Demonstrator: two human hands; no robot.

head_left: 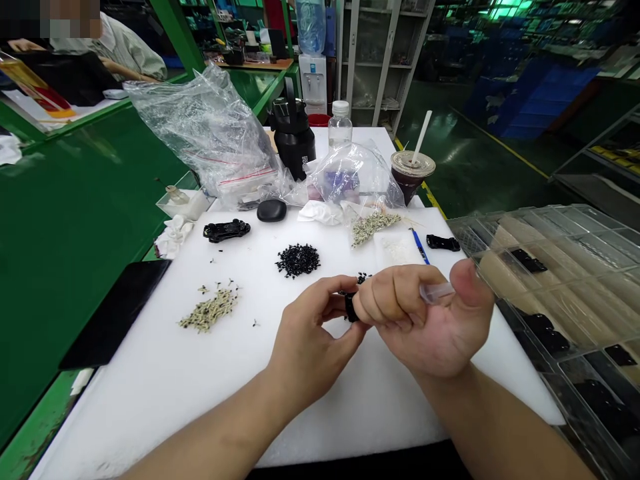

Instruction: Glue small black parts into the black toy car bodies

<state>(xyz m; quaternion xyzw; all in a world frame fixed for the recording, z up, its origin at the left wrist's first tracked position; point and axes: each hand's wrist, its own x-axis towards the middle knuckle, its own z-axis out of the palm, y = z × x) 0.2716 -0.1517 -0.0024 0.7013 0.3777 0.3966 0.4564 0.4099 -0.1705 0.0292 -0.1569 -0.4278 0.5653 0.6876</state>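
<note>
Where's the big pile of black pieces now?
Head view, just left of center: the black pile lies on the white board, beyond the left hand and up-right of the loose pale pile.

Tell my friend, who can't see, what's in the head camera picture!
The left hand and right hand meet at a small black part over a white worktop. Beyond are a pile of tiny black pieces, a black model car, a black bottle and a lidded drink cup.

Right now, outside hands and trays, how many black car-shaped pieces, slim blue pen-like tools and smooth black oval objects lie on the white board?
Black car-shaped pieces: 2
Slim blue pen-like tool: 1
Smooth black oval object: 1
Total: 4
</note>
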